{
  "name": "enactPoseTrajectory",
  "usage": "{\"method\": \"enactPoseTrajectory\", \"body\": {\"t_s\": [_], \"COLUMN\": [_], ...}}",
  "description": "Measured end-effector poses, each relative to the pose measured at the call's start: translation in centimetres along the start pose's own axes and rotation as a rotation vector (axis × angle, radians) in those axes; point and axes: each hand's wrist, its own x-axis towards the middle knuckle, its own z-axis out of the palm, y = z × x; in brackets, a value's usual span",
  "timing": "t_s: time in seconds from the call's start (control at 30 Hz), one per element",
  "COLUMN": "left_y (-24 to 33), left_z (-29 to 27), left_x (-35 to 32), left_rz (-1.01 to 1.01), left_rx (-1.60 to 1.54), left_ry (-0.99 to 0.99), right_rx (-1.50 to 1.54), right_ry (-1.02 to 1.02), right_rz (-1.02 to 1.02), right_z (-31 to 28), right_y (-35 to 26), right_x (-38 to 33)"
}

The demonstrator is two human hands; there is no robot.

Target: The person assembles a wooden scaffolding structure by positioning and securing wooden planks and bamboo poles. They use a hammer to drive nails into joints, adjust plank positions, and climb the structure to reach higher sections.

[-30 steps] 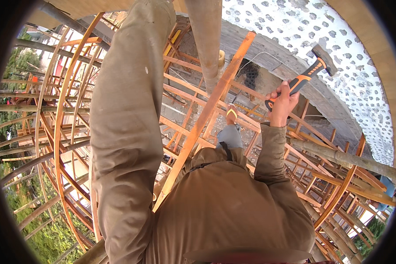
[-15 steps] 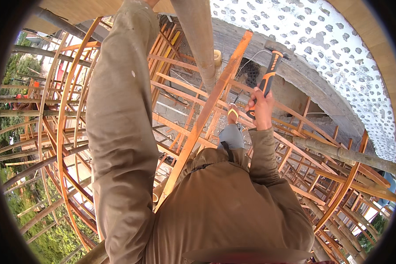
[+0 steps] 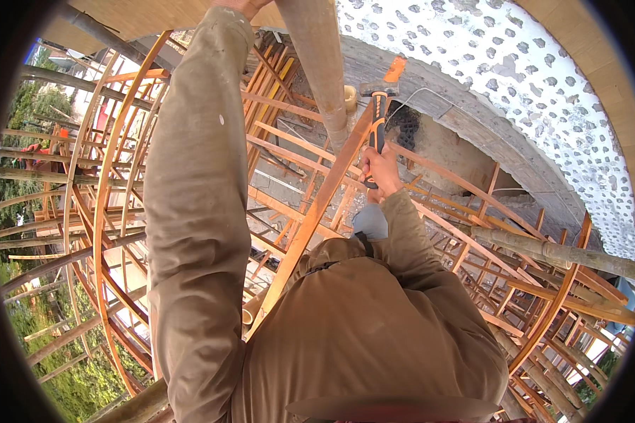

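— Head view: what are the materials up here?

— Mostly timber. A long, flat orange-brown wooden slat [image 3: 317, 208] runs diagonally from lower left up to the right, smooth and straight-edged. Behind it stands a round, bark-brown wooden pole [image 3: 321, 63], upright and slightly tapered. Below spreads a lattice of curved and straight wooden battens [image 3: 106, 211], arched like ribs. To the upper right a curved masonry wall [image 3: 543, 92] is coated in white plaster pitted with dark grey dimples.

— And the tool?

— A hammer [image 3: 378, 116] with a dark steel head and an orange-and-black grip. Its head sits right at the upper end of the slat, beside the pole; whether it touches the wood I cannot tell.

— How are the hands set?

— The right hand [image 3: 382, 169] is wrapped tight round the lower part of the hammer's handle, fingers curled shut, the forearm in a khaki sleeve bent up from the elbow. The left arm, in the same rough khaki cloth, stretches straight up the frame. Only the edge of the left hand [image 3: 243, 5] shows at the top rim, next to the pole, so I cannot tell whether it grips anything.

— Anything farther off?

— Green trees [image 3: 35, 317] at the lower left, beyond the battens.
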Motion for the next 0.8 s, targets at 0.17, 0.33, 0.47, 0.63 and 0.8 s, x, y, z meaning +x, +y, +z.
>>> {"method": "enactPoseTrajectory", "body": {"t_s": [0.17, 0.33, 0.47, 0.63, 0.8], "left_y": [-0.2, -0.8, -0.7, -0.5, -1.1], "left_z": [0.3, 0.4, 0.2, -0.1, 0.3], "left_x": [-0.6, -0.4, -0.5, -0.5, -0.8], "left_rz": [-0.022, 0.035, 0.118, -0.129, -0.061], "left_rx": [0.046, 0.031, 0.138, -0.022, -0.038], "left_ry": [0.01, 0.023, 0.071, -0.089, -0.028], "right_rx": [0.068, 0.219, 0.017, 0.054, 0.073], "right_ry": [0.138, 0.408, 0.028, -0.012, 0.205], "right_rz": [-0.157, -0.511, -0.014, 0.121, -0.247], "right_z": [-2.9, 0.3, 2.5, -1.5, -1.1], "right_y": [-4.8, -4.4, -1.0, -3.1, -3.6], "right_x": [-4.4, -1.5, 0.8, -2.0, -3.5]}}
